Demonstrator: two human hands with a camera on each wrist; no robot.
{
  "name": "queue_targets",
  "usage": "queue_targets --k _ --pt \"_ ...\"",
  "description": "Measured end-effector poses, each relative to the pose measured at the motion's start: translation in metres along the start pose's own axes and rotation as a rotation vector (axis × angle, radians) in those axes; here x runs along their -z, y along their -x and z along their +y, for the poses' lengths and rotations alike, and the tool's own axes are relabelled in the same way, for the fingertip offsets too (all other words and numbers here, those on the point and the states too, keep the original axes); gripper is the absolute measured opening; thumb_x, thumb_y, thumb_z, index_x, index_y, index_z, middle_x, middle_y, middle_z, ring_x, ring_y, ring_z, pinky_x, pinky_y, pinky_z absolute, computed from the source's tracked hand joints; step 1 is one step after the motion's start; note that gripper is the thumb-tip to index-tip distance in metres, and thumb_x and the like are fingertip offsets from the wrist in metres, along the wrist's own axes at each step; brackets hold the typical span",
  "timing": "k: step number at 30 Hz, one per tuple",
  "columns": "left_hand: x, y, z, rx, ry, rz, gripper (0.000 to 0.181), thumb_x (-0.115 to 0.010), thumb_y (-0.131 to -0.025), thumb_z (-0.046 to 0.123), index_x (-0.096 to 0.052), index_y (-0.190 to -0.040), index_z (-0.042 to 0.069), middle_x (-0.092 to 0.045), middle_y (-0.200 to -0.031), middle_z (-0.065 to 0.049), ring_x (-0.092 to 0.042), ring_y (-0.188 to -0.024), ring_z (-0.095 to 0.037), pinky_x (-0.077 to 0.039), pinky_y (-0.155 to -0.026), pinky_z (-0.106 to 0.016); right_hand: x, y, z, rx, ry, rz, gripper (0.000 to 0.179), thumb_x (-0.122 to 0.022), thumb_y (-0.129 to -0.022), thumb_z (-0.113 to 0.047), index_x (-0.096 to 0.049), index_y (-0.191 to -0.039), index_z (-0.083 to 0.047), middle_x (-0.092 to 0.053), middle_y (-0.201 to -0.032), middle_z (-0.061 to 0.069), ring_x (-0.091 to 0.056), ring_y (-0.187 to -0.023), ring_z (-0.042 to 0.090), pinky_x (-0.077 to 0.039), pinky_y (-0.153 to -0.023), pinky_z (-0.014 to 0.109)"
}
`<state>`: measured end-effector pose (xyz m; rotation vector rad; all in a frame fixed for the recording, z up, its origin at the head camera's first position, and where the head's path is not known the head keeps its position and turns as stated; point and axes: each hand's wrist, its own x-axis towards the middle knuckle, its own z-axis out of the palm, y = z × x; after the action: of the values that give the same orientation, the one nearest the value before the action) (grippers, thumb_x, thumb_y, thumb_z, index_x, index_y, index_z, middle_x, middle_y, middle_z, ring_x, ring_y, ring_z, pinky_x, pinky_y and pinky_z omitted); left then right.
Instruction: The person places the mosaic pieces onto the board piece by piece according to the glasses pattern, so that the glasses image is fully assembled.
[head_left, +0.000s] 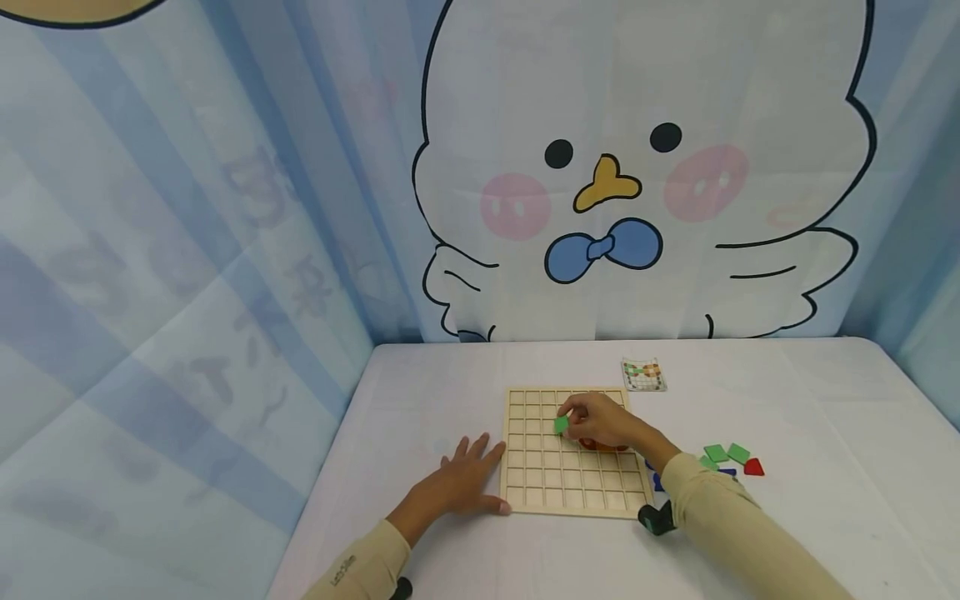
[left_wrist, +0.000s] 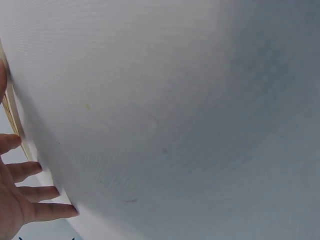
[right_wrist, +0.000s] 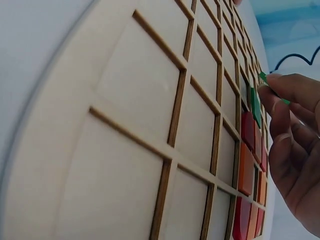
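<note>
My right hand (head_left: 596, 419) is over the upper middle of a wooden grid board (head_left: 540, 487) and pinches a small green tile (right_wrist: 263, 77) between thumb and fingers. Another green tile (right_wrist: 255, 106) sits in a cell of the board in the right wrist view. Close to it, red tiles (right_wrist: 242, 217) and orange tiles (right_wrist: 245, 170) fill several cells; in the head view the hand partly covers them. My left hand (head_left: 467, 482) lies with spread fingers along the board's left edge, thumb at the near left corner.
Right of the board lie loose green tiles (head_left: 716, 453), a red piece (head_left: 753, 467) and blue pieces (head_left: 658, 482), partly behind the right forearm. A small patterned card (head_left: 643, 375) lies beyond the board's far right corner. The white table (head_left: 420, 400) meets a printed curtain (head_left: 600, 308) at the back.
</note>
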<state>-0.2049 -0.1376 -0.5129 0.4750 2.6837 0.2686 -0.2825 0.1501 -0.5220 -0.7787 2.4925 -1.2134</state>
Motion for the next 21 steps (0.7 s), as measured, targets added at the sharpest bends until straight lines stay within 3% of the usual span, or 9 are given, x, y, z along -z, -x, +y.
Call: queue_targets --k 6,13,21 --pt "-0.003 -0.004 -0.002 0.012 -0.007 -0.001 0.102 -0.076 -0.075 0.064 -0.032 -0.158 0.025 -0.024 -0.166 -0.012 -0.021 -0.151 -0.047 -0.031 -0.111 -0.070 -0.008 -0.009 -0.003 -0.015 0.021 0.037 0.026 -0.074 -0.090 -0.011 -0.066 -0.112 0.000 -0.066 -0.080 0.001 -0.059 -0.065 0.009 -0.050 -0.063 0.025" --pt "-0.001 -0.002 0.000 0.000 -0.001 -0.002 0.101 -0.077 -0.076 0.063 -0.033 -0.158 0.023 -0.025 -0.166 -0.013 -0.022 -0.151 -0.048 -0.032 -0.110 -0.070 -0.018 -0.015 -0.006 -0.058 0.163 0.095 0.023 -0.077 -0.087 -0.017 -0.071 -0.107 -0.007 -0.066 -0.081 -0.007 -0.057 -0.074 0.008 -0.049 -0.076 0.033" --pt "0.002 0.001 0.001 0.000 -0.004 -0.008 0.100 -0.077 -0.076 0.063 -0.034 -0.158 0.023 -0.026 -0.166 -0.014 -0.023 -0.150 -0.048 -0.033 -0.110 -0.070 -0.023 -0.018 -0.012 -0.073 0.211 0.113 0.022 -0.078 -0.085 -0.015 -0.072 -0.105 -0.008 -0.065 -0.080 -0.007 -0.055 -0.076 0.010 -0.048 -0.074 0.033"
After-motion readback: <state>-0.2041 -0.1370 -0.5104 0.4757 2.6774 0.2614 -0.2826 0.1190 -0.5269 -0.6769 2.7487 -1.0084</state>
